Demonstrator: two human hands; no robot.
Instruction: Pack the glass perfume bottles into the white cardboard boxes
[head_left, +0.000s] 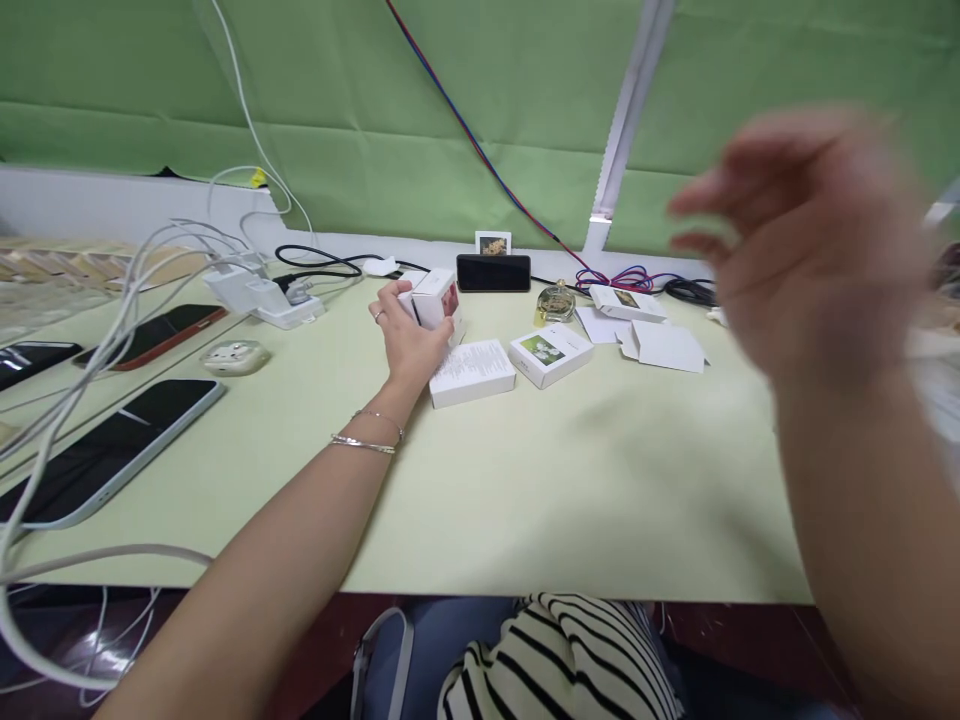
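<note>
My left hand (414, 345) is closed around small white cartons near the back of the table. One white box (435, 298) with a reddish picture on its end is in its grip, and another white carton edge shows beside it. My right hand (814, 235) is raised above the table at the right, blurred by motion, its fingers loosely bent and apart with nothing visible in them. Just right of my left wrist lies a white box covered in print (472, 373). Beside it sits a white box with a green and white flower picture (551, 353).
A gold-coloured glass bottle (556, 302) and a dark phone (493, 272) stand at the back. Unfolded white card (664, 345) and a small picture box (628, 303) lie to the right. Leftward are phones (112, 450), a pale case (235, 357), a power strip (277, 300) and tangled cables.
</note>
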